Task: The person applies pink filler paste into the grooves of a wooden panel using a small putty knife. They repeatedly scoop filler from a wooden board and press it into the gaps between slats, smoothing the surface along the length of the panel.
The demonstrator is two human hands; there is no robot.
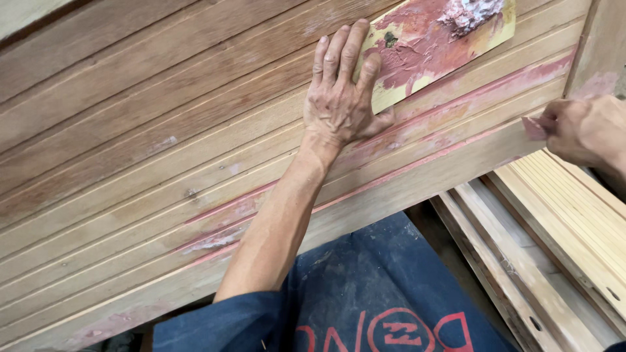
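My left hand lies flat on a yellow board smeared with reddish-pink filler paste, with a pale lump of paste near its top edge. That board rests on a large grooved wooden panel. My right hand is at the panel's right end, pinching a small flat scraper coated in the same pink paste, its edge against the panel's lower ridge. Pink filler streaks run along the lower grooves of the panel.
Stacked grooved wooden strips lie to the lower right beside the panel. My dark blue clothing with a red printed mark fills the bottom centre. A wooden upright stands at the top right corner.
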